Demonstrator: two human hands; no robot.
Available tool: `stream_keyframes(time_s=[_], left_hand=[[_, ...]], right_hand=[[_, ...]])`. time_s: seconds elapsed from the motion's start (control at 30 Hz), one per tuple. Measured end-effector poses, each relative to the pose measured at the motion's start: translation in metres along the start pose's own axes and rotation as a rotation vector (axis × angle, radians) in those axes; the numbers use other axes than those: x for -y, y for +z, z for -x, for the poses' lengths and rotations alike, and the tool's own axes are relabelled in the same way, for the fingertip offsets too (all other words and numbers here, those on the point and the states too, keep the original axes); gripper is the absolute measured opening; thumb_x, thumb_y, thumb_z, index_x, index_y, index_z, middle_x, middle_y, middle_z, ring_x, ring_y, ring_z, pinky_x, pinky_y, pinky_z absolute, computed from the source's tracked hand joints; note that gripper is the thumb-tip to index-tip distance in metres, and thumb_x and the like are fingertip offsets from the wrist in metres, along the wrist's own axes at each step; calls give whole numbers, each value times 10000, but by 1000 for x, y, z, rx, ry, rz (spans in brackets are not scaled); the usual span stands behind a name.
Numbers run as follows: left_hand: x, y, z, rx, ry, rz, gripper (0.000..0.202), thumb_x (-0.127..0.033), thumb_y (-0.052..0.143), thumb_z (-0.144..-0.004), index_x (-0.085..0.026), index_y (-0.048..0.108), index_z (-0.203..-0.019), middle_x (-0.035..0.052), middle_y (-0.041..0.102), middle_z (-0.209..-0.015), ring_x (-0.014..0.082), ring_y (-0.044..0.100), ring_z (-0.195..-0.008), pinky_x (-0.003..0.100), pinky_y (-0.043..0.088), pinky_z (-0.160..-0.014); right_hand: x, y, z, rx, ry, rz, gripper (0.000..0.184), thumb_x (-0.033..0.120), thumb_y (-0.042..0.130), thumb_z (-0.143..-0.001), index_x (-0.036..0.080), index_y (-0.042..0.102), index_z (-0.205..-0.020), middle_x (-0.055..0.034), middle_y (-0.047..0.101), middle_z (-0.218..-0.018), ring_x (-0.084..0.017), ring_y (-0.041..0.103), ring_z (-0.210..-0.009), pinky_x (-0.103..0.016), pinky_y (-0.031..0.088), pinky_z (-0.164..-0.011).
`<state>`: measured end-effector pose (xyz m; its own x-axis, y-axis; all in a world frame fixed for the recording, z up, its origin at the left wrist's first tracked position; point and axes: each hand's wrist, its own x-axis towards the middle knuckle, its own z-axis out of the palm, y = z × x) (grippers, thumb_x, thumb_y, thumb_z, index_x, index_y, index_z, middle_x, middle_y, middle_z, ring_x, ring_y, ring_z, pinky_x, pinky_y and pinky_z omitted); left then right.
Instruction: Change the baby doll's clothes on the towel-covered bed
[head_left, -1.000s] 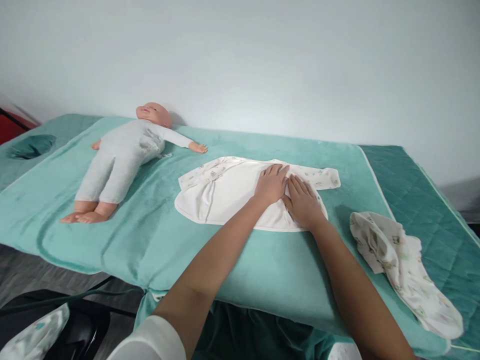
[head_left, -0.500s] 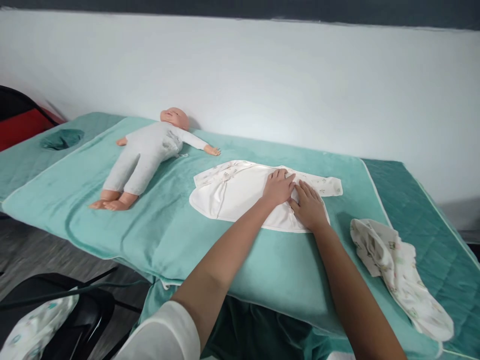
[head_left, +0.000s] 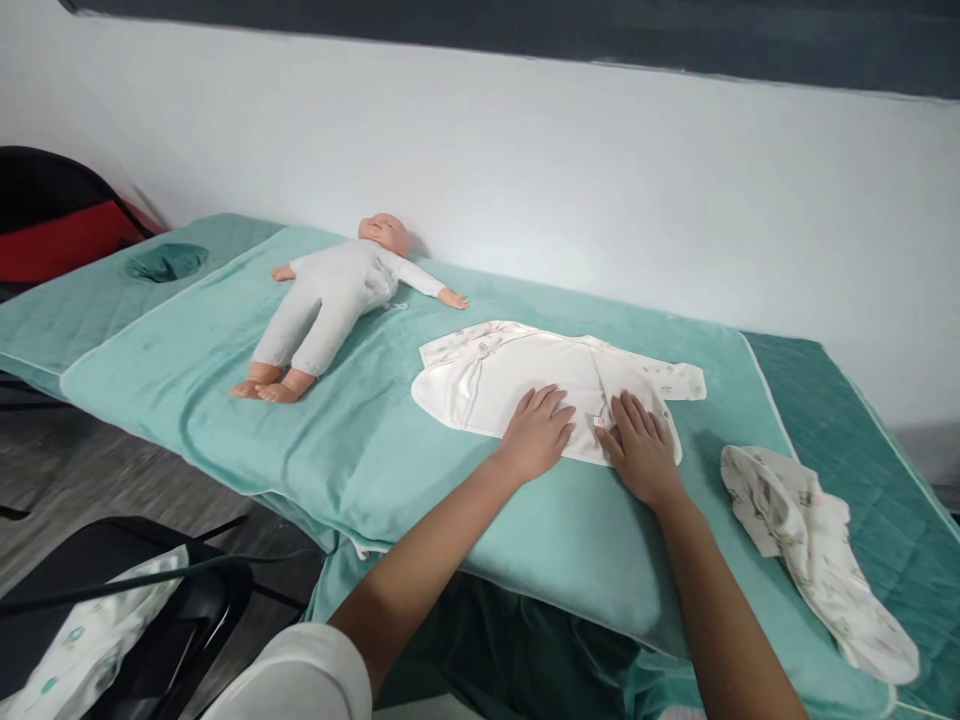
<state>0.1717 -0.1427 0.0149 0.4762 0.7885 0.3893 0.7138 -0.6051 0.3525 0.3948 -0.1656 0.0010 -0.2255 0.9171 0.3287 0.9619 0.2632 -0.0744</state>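
A white baby shirt [head_left: 517,375] with small prints on its sleeves lies spread on the green padded bed [head_left: 360,470]. My left hand [head_left: 538,432] rests flat on its near edge, fingers stretched out. Just to the right, my right hand [head_left: 641,447] also lies flat on the cloth, fingers extended and thumb apart. Between the two hands a small label [head_left: 598,422] shows on the shirt. A baby doll [head_left: 330,295] in a white outfit lies on its back to the left, away from both hands.
A crumpled printed baby garment [head_left: 817,555] lies at the bed's right end. At lower left, a black chair [head_left: 187,600] holds a printed white cloth [head_left: 97,640]. A black and red chair [head_left: 67,235] stands at the far left. Behind the bed is a white wall [head_left: 540,170].
My left hand has slid toward me and left, away from the right hand. My right hand has drawn slightly nearer to me. The camera view has shifted a little left.
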Motion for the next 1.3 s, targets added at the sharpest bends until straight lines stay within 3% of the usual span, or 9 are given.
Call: stream_keyframes(time_s=[0.13,0.3,0.47,0.63,0.77,0.83,0.93,1.07,1.3], left_hand=[[32,-28,38,-194,-88,71,330,-253,429,-1005,-213,608,-1279,94,564,-1414,225,432,-1404,444,383,-1186],[95,-57,66,-445,-431,-63,367,-234,501,-953,-140,575,-1299,161,563,-1366,279,477,-1324,465,396,-1149],[130,-69,80,-391,-803,-94,439,-335,573,-922,-101,575,-1293,191,606,-1279,337,516,-1253,505,413,-1100],[129,-71,80,-317,-881,-110,301,-387,578,-918,-165,650,-1108,143,643,-1164,344,548,-1138,507,456,-971],[124,-74,83,-420,-735,50,178,-338,525,-947,-192,620,-911,89,673,-1040,266,579,-1027,424,457,-938],[121,-76,85,-466,-676,185,207,-356,501,-966,-200,599,-872,56,669,-936,211,597,-909,357,469,-862],[113,-77,86,-498,-705,352,266,-418,510,-967,-200,597,-842,5,628,-775,156,573,-732,291,451,-724],[103,-76,81,-528,-704,500,281,-448,539,-949,-195,634,-871,-5,659,-770,136,583,-716,263,446,-695],[90,-75,74,-345,-569,626,270,-433,548,-942,-203,667,-864,-11,665,-750,129,589,-705,246,457,-696]], right_hand=[[18,-9,22,-6,38,-58,598,488,362,-1045,154,372,-1542,-149,381,-1588,-314,342,-1485,-556,352,-1175],[54,-18,17,-83,34,-305,551,438,457,-1019,174,416,-1501,-156,388,-1577,-293,345,-1482,-540,366,-1193],[105,-15,-41,19,97,-738,557,472,537,-966,253,434,-1469,-112,459,-1525,-265,460,-1406,-510,442,-1146],[144,23,-139,192,502,-1082,708,481,684,-823,208,447,-1431,-143,571,-1391,-243,678,-1081,-388,588,-901],[162,51,-193,132,642,-1131,787,472,703,-764,194,434,-1449,-105,637,-1235,-198,687,-894,-276,566,-656],[165,55,-202,95,660,-1140,764,484,710,-749,186,479,-1413,-61,656,-1082,-177,657,-840,-241,524,-600],[161,52,-200,59,646,-1281,612,456,740,-716,211,605,-1261,3,619,-902,-138,601,-759,-215,493,-597],[144,47,-192,-3,642,-1479,439,380,777,-662,218,661,-1053,33,579,-791,-112,565,-678,-212,476,-592],[111,49,-189,105,713,-1374,439,421,773,-648,214,654,-1017,-1,667,-805,-159,615,-657,-258,496,-543]])
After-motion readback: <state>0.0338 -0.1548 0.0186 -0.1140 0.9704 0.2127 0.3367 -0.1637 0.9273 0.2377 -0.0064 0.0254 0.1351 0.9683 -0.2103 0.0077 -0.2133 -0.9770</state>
